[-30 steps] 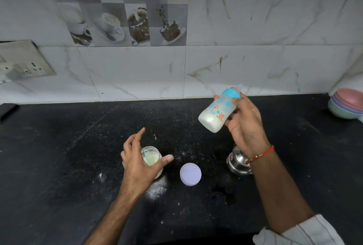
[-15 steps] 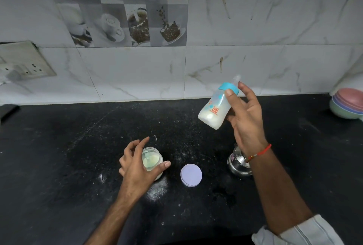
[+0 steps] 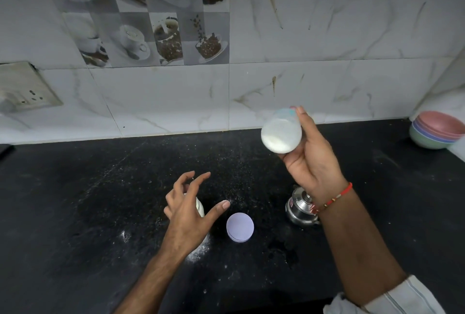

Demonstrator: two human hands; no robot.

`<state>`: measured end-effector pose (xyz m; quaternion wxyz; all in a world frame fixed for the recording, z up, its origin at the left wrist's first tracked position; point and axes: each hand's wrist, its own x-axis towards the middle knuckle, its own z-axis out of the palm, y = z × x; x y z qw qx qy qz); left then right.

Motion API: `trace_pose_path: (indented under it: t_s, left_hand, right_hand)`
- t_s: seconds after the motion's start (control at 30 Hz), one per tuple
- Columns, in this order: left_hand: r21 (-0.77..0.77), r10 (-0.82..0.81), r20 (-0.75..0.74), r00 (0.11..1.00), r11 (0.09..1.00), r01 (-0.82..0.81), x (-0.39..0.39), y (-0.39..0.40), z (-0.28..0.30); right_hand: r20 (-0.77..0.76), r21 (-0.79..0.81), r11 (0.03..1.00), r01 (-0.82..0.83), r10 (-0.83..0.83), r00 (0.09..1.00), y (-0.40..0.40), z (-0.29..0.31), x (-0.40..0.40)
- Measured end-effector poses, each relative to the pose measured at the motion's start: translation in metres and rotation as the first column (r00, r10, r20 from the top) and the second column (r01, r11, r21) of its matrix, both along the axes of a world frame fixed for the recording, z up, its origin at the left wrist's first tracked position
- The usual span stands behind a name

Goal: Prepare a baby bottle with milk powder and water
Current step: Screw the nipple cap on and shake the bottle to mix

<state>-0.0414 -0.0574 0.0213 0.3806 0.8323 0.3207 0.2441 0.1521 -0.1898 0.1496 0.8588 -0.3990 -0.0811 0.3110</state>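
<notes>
1. Above the worktop (image 3: 75, 200), a baby bottle (image 3: 281, 135) of milky liquid is gripped in the right hand (image 3: 310, 160), base tipped toward the camera, presumably for shaking.
2. Left hand (image 3: 187, 215): spread loosely over the powder jar (image 3: 200, 206), nothing pinched.
3. Lilac lid (image 3: 240, 227): laid just beside the jar.
4. Steel pot (image 3: 299, 209): kept near.

1 baby bottle (image 3: 281, 133), 1 powder jar (image 3: 200, 207), 1 lid (image 3: 240, 227), 1 steel pot (image 3: 300, 209), 4 stacked bowls (image 3: 436, 132), 2 hands.
</notes>
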Motion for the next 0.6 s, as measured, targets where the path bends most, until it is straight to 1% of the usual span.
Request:
trace_pose_path:
  t_s: [0.13, 0.2, 0.4, 0.47, 0.5, 0.53, 0.57, 0.6]
  left_hand:
    - [-0.003, -0.001, 0.010, 1.000, 1.000, 0.001, 0.002, -0.003, 0.002]
    - [-0.004, -0.002, 0.005, 1.000, 1.000, 0.002, 0.002, -0.005, 0.001]
    - [-0.005, -0.010, -0.021, 1.000, 1.000, 0.010, 0.003, -0.008, -0.002]
    - [-0.005, -0.010, -0.026, 1.000, 1.000, 0.010, 0.003, -0.009, -0.002]
    - [-0.006, -0.011, -0.026, 1.000, 1.000, 0.011, 0.002, -0.010, -0.003]
    - [-0.008, -0.014, -0.024, 1.000, 1.000, 0.014, 0.002, -0.010, -0.003]
    - [-0.012, -0.016, -0.020, 1.000, 1.000, 0.015, 0.002, -0.010, -0.002]
    - [-0.016, -0.016, -0.015, 1.000, 1.000, 0.015, 0.001, -0.010, -0.002]
  right_hand:
    - [-0.178, 0.072, 0.997, -0.037, 0.049, 0.983, -0.003, -0.006, -0.006]
    - [-0.235, 0.113, 0.993, -0.043, 0.069, 0.969, -0.005, -0.009, -0.008]
    - [-0.260, 0.105, 0.992, -0.063, 0.089, 0.961, -0.009, -0.015, -0.016]
    - [-0.215, 0.057, 0.996, -0.062, 0.073, 0.974, -0.010, -0.014, -0.019]
    - [-0.156, 0.012, 0.998, -0.054, 0.055, 0.986, -0.010, -0.014, -0.021]
    - [-0.067, -0.032, 0.999, -0.035, 0.033, 0.997, -0.011, -0.014, -0.021]
    - [0.056, -0.072, 0.997, -0.009, 0.013, 0.998, -0.012, -0.013, -0.022]
    - [0.204, -0.109, 0.994, 0.017, 0.006, 0.979, -0.014, -0.011, -0.022]
